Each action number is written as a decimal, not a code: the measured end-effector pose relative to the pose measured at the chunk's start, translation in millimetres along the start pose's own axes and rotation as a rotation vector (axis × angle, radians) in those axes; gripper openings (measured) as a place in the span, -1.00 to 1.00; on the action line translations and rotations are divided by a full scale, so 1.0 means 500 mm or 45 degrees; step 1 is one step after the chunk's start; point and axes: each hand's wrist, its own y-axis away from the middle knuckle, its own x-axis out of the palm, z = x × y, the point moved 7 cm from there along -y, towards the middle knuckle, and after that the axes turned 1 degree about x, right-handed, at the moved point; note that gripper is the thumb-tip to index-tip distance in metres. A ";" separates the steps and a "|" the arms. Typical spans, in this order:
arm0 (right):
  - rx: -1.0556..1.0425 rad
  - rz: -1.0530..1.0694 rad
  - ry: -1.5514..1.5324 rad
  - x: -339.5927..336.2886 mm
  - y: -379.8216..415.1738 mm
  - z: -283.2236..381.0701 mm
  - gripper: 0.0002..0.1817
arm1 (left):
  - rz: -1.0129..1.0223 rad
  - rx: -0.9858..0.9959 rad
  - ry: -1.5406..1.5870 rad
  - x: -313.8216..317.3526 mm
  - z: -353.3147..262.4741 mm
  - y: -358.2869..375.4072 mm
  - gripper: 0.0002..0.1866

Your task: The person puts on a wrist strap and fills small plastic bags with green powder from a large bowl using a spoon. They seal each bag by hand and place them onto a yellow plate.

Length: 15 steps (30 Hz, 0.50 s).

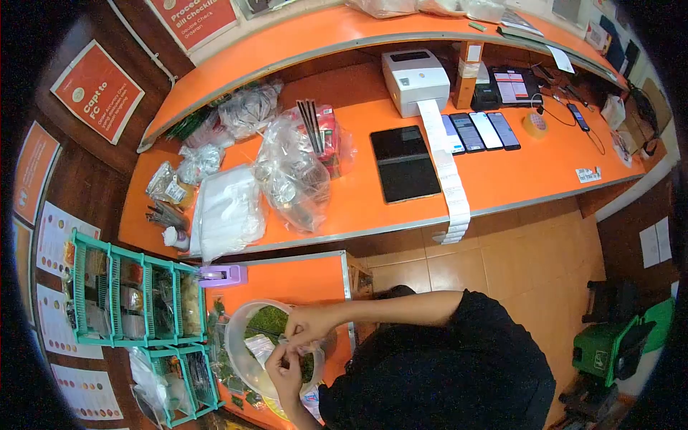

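A round translucent plastic tub [235, 337] with chopped green leaves [267, 320] in it stands on the low orange table. Over the tub my two hands meet, fingertips close together. My right hand [309, 326] reaches in from the right, its fingers pinched closed. My left hand [287, 367] comes from below, with thumb and fingers also pinched. A small pale or clear bit shows between them, too small to name. Inside the tub, left of my hands, lies a pale plastic packet [259, 347].
Purple tape dispenser [222, 275] on the low table's back edge; teal baskets [129, 294] of packets to the left. Small green-filled bags [222, 351] lie beside the tub. Behind, the orange counter holds plastic bags [229, 208], a tablet [405, 165], a label printer [416, 79] and phones [469, 132].
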 end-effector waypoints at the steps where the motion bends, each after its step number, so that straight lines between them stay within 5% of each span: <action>1: 0.063 0.044 -0.517 0.011 -0.002 -0.016 -0.67 | 0.018 -0.087 0.088 0.000 0.000 0.006 -0.82; 5: 0.104 -0.002 -0.066 0.009 0.001 -0.022 -0.72 | 0.010 -0.138 0.140 0.011 0.034 0.007 -0.79; 7: 0.210 -0.346 0.707 -0.028 0.013 0.005 -0.77 | 0.009 -0.171 -0.001 -0.007 0.046 0.004 -0.82; 10: 0.049 -0.425 0.957 -0.030 0.016 0.023 -0.81 | -0.045 -0.223 -0.250 -0.020 0.059 0.009 -0.86; 15: 0.162 -0.401 1.098 -0.016 -0.018 0.055 -0.82 | -0.172 -0.165 -0.627 -0.046 0.016 -0.002 -0.82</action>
